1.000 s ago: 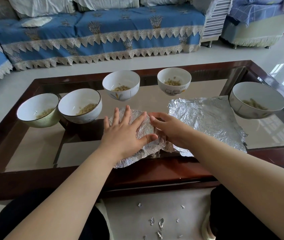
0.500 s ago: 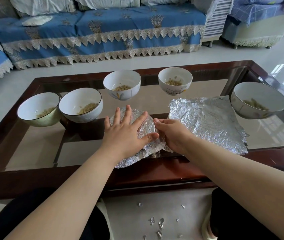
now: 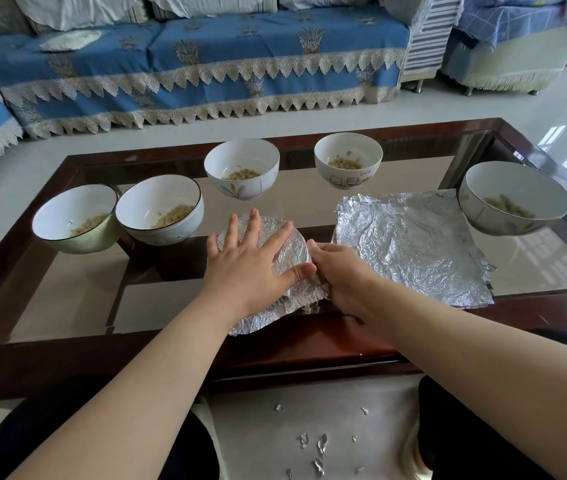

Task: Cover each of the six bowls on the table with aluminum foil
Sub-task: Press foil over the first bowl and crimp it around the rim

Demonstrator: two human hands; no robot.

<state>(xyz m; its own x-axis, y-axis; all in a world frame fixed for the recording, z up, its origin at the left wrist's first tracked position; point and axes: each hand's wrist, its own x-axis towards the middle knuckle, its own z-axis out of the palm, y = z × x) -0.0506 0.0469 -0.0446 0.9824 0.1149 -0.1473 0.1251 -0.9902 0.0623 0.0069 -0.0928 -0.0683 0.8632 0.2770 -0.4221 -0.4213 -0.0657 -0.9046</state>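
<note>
Crinkled foil (image 3: 289,252) domes over your bowl near the tabletop's (image 3: 77,306) front edge.
Your left hand (image 3: 250,263) presses flat on top, fingers spread; your right hand (image 3: 339,271) curls around the foil's side.

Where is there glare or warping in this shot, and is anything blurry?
Head view: window glare reflects off the glass table at right; the foil sheets glint; wide-angle warping curves the sofa. Both the left hand and right hand look sharp.
</note>
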